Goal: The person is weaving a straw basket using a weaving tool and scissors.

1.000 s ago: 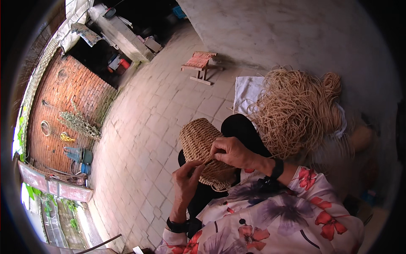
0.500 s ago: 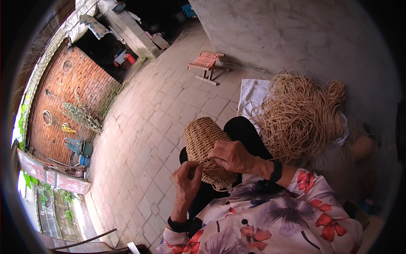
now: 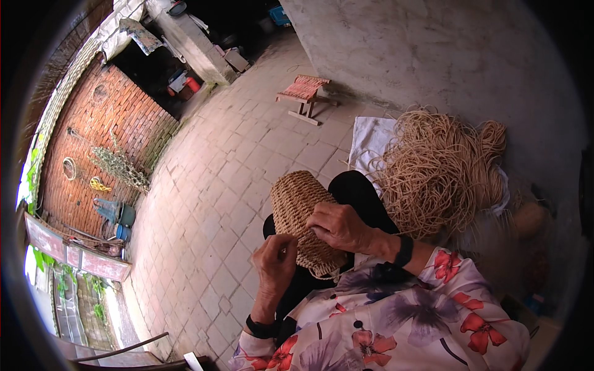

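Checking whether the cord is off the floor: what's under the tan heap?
A white cloth sticks out from under the left of the cord heap; something white shows at its right edge too. What lies under its middle is covered.

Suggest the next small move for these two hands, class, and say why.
Perhaps draw the right hand gently away from the left hand, tightening any strand: both are curled close together over the woven basket, loose cord lies heaped nearby, but what they hold is unclear.
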`<action>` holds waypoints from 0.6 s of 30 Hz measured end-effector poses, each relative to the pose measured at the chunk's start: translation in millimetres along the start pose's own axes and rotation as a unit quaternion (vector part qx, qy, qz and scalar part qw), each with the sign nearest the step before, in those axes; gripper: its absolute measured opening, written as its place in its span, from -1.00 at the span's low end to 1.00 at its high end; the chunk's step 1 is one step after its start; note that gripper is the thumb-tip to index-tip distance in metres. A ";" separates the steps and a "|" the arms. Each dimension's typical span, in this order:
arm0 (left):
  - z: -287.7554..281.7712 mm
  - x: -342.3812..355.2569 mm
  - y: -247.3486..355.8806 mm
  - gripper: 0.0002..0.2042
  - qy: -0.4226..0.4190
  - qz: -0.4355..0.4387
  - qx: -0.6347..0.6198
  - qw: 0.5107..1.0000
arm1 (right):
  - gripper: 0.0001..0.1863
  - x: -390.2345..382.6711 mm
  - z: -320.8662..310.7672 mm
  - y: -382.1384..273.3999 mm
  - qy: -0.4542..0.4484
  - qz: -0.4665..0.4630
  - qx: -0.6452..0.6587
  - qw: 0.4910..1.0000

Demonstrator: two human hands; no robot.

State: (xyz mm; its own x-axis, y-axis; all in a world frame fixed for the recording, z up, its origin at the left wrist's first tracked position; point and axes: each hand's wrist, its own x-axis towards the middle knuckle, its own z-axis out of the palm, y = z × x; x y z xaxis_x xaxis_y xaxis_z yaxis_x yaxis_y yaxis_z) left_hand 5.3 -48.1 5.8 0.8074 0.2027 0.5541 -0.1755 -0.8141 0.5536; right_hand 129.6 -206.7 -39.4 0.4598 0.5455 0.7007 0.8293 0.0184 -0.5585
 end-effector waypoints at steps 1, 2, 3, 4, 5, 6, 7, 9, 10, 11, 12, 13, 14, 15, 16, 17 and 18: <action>0.5 0.1 -0.1 -0.91 0.000 0.000 0.000 1.000 | -0.79 -0.8 -0.2 1.0 0.004 0.000 0.006 1.000; 1.1 0.1 -0.2 -0.91 -0.011 -0.001 -0.001 1.000 | -0.80 -1.5 -0.2 1.8 0.007 0.000 0.012 1.000; 1.3 0.2 -0.2 -0.91 -0.020 -0.002 -0.003 1.000 | -0.80 -1.7 -0.1 2.1 0.007 0.001 0.012 1.000; 2.1 0.0 -1.2 -0.91 -0.020 -0.002 -0.003 1.000 | -0.81 -1.9 0.0 2.4 0.008 0.005 0.009 1.000; 3.4 -0.3 -3.0 -0.91 -0.016 0.007 0.004 1.000 | -0.82 -2.1 -0.2 2.5 0.008 0.009 0.005 1.000; 4.3 -0.2 -3.8 -0.91 -0.012 0.017 0.011 1.000 | -0.82 -2.1 -0.2 2.0 0.009 0.009 0.004 1.000; 4.4 0.1 -3.1 -0.91 -0.012 0.018 0.011 1.000 | -0.83 -2.1 0.1 1.0 0.015 0.003 0.003 1.000; 3.7 0.0 -1.2 -0.90 -0.023 0.016 0.008 1.000 | -0.83 -2.4 -1.7 -0.3 0.021 -0.003 0.003 1.000; 4.2 0.3 0.0 -0.90 -0.024 0.016 0.009 1.000 | -0.81 -3.1 -5.0 -1.4 -0.022 -0.015 -0.048 0.998; 5.5 1.0 1.7 -0.90 -0.031 0.008 0.014 0.999 | -0.79 -3.9 -8.4 -2.9 -0.065 -0.028 -0.099 0.993; 6.8 1.3 2.8 -0.90 -0.037 0.002 0.019 0.999 | -0.79 -4.2 -11.8 -5.5 -0.065 -0.028 -0.099 0.993; 7.9 0.8 2.4 -0.90 -0.037 0.003 0.019 0.999 | -0.78 -4.4 -15.5 -8.3 -0.068 -0.039 -0.088 0.993; 9.2 0.1 1.1 -0.89 -0.049 0.027 0.050 0.997 | -0.78 -4.9 -17.6 -9.4 -0.070 -0.050 -0.078 0.993; 11.2 0.5 1.4 -0.88 -0.061 0.052 0.079 0.994 | -0.78 -7.0 -17.2 -6.6 -0.069 -0.050 -0.079 0.993; 13.2 3.0 3.1 -0.88 -0.062 0.053 0.079 0.994 | -0.79 -10.0 -14.8 -2.1 -0.022 -0.039 -0.026 0.999; 15.3 7.7 6.1 -0.87 -0.043 0.074 0.073 0.994 | -0.80 -12.1 -14.5 0.8 0.025 -0.027 0.027 0.999; 16.4 9.5 8.2 -0.87 -0.024 0.094 0.068 0.993 | -0.80 -13.4 -16.3 1.1 0.025 -0.028 0.027 0.999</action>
State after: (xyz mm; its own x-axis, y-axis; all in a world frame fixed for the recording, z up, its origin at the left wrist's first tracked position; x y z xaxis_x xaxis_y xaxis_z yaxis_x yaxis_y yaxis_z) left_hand 20.8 -61.8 5.4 0.7947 0.0168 0.6068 -0.2503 -0.9016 0.3527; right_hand 129.6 -227.6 -42.2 0.4302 0.5002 0.7514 0.8361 0.0931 -0.5407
